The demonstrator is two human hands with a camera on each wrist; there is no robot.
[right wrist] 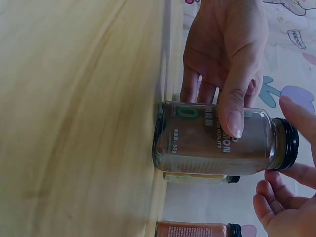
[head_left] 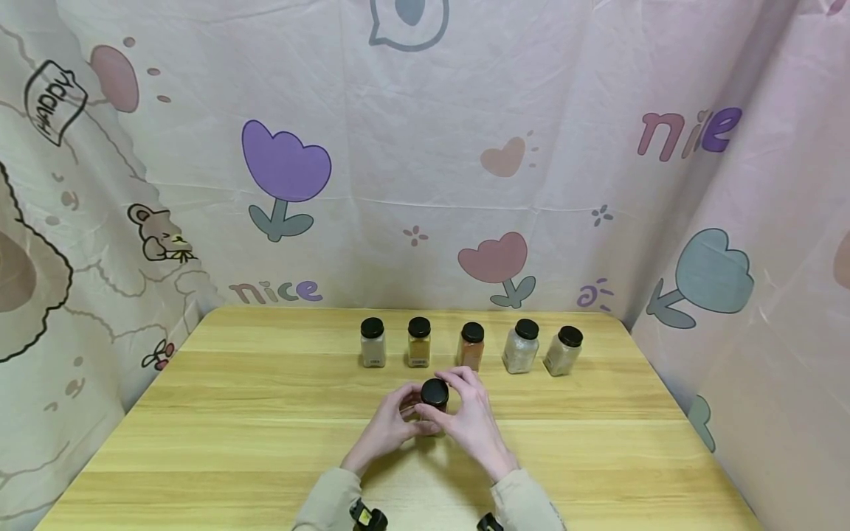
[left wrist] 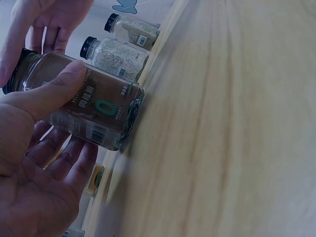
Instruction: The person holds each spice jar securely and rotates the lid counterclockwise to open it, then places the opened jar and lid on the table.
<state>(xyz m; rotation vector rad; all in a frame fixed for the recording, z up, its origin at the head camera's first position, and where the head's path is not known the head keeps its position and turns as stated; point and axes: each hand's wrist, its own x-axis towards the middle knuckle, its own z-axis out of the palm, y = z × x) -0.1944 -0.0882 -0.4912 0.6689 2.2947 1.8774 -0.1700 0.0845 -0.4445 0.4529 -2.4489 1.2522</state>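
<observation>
in the head view, a jar [head_left: 434, 405] with a black lid [head_left: 434, 391] is held upright at the lower middle of the frame, over a wooden table [head_left: 199, 442]; whether its base touches the wood, i cannot tell. the left hand [head_left: 390, 426] curls round the jar's body, and the right hand [head_left: 473, 419] pinches the lid. behind them, near the centre, five other jars [head_left: 471, 355] stand in a row before a printed curtain [head_left: 398, 162]. in the left wrist view, the jar lies across the left of the frame, showing brown powder, a barcode [left wrist: 96, 133] and the left thumb pressed over its front. in the right wrist view, it fills the middle right, the right thumb and a finger on opposite sides of the lid.
</observation>
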